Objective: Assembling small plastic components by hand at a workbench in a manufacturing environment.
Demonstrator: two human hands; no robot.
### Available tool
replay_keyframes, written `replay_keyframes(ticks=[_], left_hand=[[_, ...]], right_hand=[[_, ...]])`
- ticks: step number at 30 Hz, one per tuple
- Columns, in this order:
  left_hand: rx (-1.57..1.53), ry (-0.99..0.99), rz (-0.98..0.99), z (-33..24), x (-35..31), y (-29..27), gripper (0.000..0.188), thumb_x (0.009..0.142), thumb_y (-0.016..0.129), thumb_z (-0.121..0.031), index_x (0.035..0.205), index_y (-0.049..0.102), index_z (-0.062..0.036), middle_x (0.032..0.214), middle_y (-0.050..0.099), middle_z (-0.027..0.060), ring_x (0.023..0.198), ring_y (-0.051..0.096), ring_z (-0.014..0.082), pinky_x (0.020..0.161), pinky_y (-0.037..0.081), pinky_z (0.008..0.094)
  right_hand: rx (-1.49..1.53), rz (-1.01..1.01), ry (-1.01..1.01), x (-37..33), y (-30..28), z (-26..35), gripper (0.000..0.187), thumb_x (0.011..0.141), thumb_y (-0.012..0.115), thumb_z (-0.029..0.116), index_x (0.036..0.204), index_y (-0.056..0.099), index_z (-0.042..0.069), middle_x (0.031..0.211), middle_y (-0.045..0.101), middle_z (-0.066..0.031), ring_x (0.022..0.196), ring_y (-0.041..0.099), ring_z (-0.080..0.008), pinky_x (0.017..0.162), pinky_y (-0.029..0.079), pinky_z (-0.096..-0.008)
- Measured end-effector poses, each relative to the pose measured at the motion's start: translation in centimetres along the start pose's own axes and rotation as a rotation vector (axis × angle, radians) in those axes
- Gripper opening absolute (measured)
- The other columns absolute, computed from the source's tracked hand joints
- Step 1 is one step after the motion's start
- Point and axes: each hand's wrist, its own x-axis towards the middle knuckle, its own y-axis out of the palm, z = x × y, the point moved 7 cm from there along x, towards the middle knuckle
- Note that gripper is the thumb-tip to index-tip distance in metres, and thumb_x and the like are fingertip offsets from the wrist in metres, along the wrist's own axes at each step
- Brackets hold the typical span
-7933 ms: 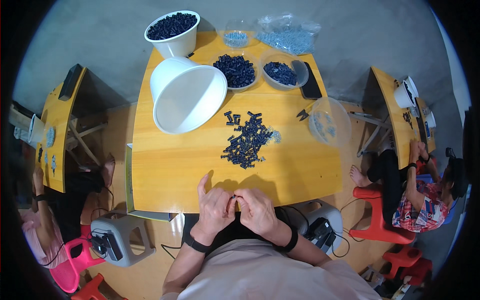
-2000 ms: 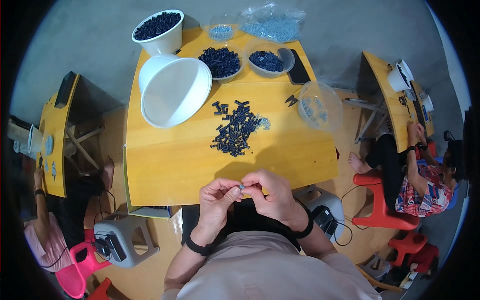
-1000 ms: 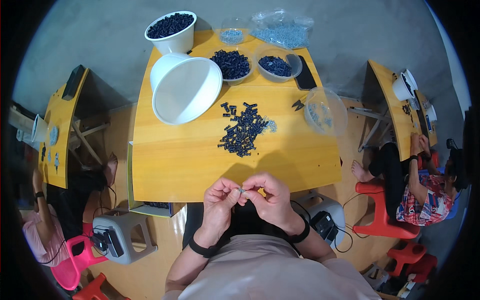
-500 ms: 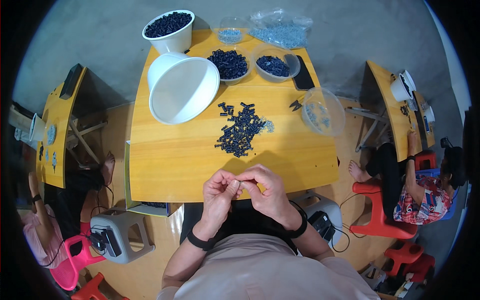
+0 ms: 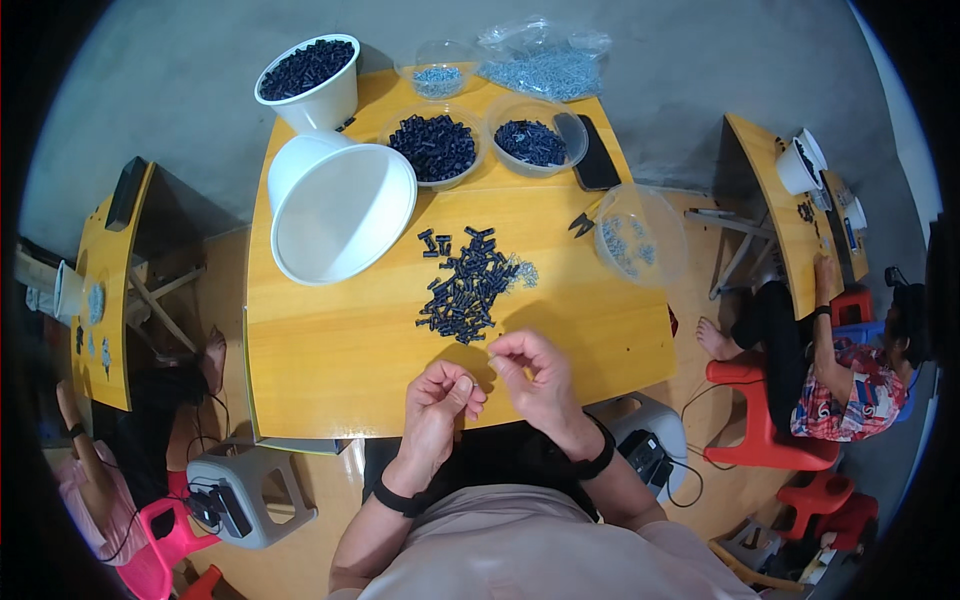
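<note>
View: head camera, looking down on our two hands over the worktop [image 5: 320, 350].
Left hand [image 5: 432, 408]: above the near edge, thumb and forefinger drawn together; whether this grip has something small between its tips, we cannot tell.
Right hand [image 5: 538, 382]: a little farther forward, apart from the left; thumb and forefinger bent close, almost or quite meeting, anything pinched there too small for us to make out.
Dark pile [image 5: 465, 298]: loose heap of short dark pieces, mid-worktop; forward and slightly left of our right grip, nearly straight forward of our left.
Pile axis: long way running away from us, far end leaning a little right; single pieces lie at mixed angles.
Nearer hand: our right, fingertips near the pile's closest end, no contact visible.
Silver pieces [image 5: 525, 273]: small cluster against the pile's right flank, forward of our right hand.
Clear bowl [image 5: 662, 212]: right edge of the worktop, some silver pieces inside; snips [image 5: 582, 224] just left of it.
White tub [image 5: 345, 215]: tipped, mouth facing us, left of the pile.
White bucket [image 5: 335, 100]: upright, far left corner, filled with dark pieces.
Plastic bag [image 5: 545, 72]: far edge, bulging with silver pieces.
</note>
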Motion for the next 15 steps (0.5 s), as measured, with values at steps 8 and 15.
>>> replay_keyframes(ticks=[8,15], left_hand=[[-0.077,0.024,-0.023,-0.5,0.6,-0.5,0.007,0.090,0.047,-0.003,0.090,0.053,-0.0019,0.077,0.061,0.0084,0.065,0.056,0.0126,0.060,0.046,0.0234],[-0.202,0.047,-0.028,-0.2,0.5,-1.4,0.007,0.090,0.047,-0.004,0.090,0.053,-0.0017,0.079,0.061,0.0092,0.066,0.057,0.0138,0.062,0.047,0.0246]], right_hand=[[-0.628,-0.100,-0.141,3.3,-2.1,-0.1,0.015,0.071,0.056,-0.008,0.083,0.055,0.001,0.076,0.056,-0.0133,0.068,0.056,-0.0323,0.057,0.044,-0.0333],[-0.608,-0.077,-0.190,2.6,-1.0,2.6,0.009,0.075,0.059,0.002,0.083,0.057,0.005,0.076,0.053,-0.0110,0.067,0.055,-0.0310,0.058,0.044,-0.0382]])
